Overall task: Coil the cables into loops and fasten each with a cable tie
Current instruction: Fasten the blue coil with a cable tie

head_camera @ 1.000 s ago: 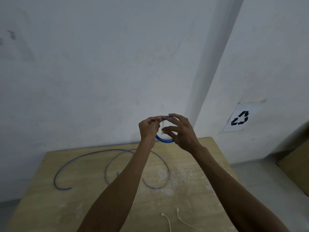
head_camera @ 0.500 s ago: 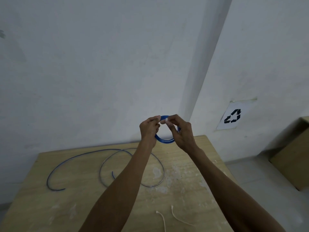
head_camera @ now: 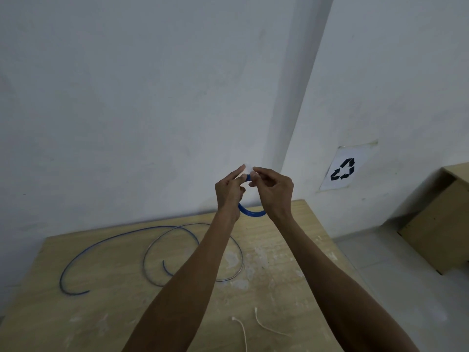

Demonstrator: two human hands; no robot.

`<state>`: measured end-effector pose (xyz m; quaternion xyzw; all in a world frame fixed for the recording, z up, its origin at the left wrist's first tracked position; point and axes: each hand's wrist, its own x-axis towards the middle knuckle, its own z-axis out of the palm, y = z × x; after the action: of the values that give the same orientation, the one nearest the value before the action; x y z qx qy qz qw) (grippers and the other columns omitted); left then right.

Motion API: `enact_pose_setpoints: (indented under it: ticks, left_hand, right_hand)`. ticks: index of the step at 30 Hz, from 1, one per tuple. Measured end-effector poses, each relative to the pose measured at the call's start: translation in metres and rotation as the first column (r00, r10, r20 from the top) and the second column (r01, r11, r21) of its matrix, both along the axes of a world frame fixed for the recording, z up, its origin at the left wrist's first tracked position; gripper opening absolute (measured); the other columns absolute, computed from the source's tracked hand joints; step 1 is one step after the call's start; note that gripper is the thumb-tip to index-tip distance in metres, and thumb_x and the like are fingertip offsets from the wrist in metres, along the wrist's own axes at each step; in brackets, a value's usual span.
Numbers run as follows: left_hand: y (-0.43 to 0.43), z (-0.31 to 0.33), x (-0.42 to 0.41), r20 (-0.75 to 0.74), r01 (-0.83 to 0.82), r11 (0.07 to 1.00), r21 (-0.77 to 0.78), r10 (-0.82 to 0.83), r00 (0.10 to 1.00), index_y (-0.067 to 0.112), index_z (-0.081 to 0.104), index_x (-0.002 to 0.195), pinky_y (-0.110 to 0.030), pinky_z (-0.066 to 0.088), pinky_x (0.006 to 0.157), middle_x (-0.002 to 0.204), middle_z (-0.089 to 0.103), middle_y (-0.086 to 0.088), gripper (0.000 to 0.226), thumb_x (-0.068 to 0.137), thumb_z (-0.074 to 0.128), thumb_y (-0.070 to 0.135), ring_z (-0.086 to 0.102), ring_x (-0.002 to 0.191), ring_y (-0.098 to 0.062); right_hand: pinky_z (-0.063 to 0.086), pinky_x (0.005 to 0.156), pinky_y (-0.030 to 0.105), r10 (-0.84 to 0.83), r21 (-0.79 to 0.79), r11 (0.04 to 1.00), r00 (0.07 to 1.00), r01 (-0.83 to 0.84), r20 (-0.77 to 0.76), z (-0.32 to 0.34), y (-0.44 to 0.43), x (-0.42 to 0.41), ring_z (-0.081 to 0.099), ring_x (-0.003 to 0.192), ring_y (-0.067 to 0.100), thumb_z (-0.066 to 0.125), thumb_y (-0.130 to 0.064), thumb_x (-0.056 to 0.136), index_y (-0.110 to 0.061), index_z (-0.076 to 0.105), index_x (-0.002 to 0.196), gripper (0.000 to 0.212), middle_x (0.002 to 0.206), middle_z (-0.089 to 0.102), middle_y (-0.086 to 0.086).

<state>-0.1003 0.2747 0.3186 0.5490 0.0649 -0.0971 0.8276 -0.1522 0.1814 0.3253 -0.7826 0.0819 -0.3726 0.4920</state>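
Observation:
I hold a small coil of blue cable (head_camera: pixel 251 213) in the air above the far edge of the wooden table (head_camera: pixel 299 252). My left hand (head_camera: pixel 229 192) pinches the top of the coil. My right hand (head_camera: pixel 274 191) pinches a white cable tie (head_camera: pixel 248 168) at the same spot; the tie is pale and blurred against the wall. The coil's lower arc shows between my wrists. On the table lie a long blue cable (head_camera: pixel 106 243) and a grey cable (head_camera: pixel 162 240) in loose curves. Two white cable ties (head_camera: pixel 266 325) lie near the front edge.
A white wall rises right behind the table, with a corner to the right. A paper recycling sign (head_camera: pixel 344 170) is stuck on the right wall. A wooden box (head_camera: pixel 439 224) stands on the floor at the far right.
Both hands have lifted slightly and closed together at the top of the blue coil. The fingertips now meet around the white tie. The camera has shifted a little to the right.

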Motion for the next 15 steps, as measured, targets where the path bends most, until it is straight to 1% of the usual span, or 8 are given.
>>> enact_pose_setpoints:
  ticks: [3,6,8,11,15]
  left_hand:
    - [0.001,0.0,0.003,0.083,0.045,0.998,0.034,-0.047,0.995,0.019,0.078,0.115,-0.019,0.037,0.047,0.101,0.078,-0.01,0.03,0.094,0.067,0.002,0.037,0.061,-0.015]
    - [0.004,0.002,0.008,0.149,0.069,0.995,0.078,-0.08,0.986,0.024,0.077,0.117,-0.019,0.038,0.048,0.1,0.078,-0.011,0.033,0.095,0.066,0.002,0.037,0.061,-0.015]
    - [0.006,0.002,0.011,0.179,0.071,0.991,0.11,-0.09,0.98,0.026,0.076,0.119,-0.02,0.038,0.048,0.098,0.079,-0.007,0.034,0.096,0.064,0.004,0.04,0.062,-0.015]
    - [0.007,0.002,0.015,0.212,0.068,0.99,0.124,-0.094,0.973,0.024,0.076,0.121,-0.02,0.038,0.048,0.096,0.079,-0.006,0.034,0.096,0.064,0.005,0.043,0.063,-0.015]
    - [0.007,0.0,0.019,0.26,0.047,0.986,0.159,-0.088,0.962,0.023,0.076,0.121,-0.018,0.04,0.049,0.099,0.079,-0.006,0.032,0.097,0.064,0.006,0.048,0.065,-0.015]
  right_hand:
    - [0.06,0.075,0.02,-0.011,0.055,0.998,1.0,0.012,-0.009,0.001,0.001,0.003,0.075,0.07,0.005,0.074,-0.015,0.093,-0.012,0.081,0.101,0.011,0.085,0.078,-0.006]
    - [0.056,0.072,0.014,-0.006,0.122,0.993,1.0,0.007,-0.013,0.004,0.001,0.005,0.075,0.069,0.005,0.073,-0.016,0.093,-0.012,0.082,0.097,0.01,0.082,0.078,-0.005]
    - [0.053,0.07,0.011,-0.005,0.164,0.986,1.0,0.009,-0.024,0.006,0.002,0.008,0.075,0.068,0.004,0.073,-0.017,0.093,-0.012,0.082,0.095,0.01,0.079,0.077,-0.009]
    - [0.051,0.067,0.007,0.0,0.181,0.983,0.999,0.007,-0.038,0.009,0.002,0.012,0.073,0.066,0.001,0.073,-0.017,0.093,-0.014,0.082,0.094,0.009,0.076,0.074,-0.016]
    - [0.05,0.066,0.006,0.02,0.237,0.971,0.999,-0.008,-0.05,0.011,0.003,0.016,0.073,0.065,0.002,0.073,-0.017,0.092,-0.017,0.08,0.09,0.008,0.074,0.074,-0.015]
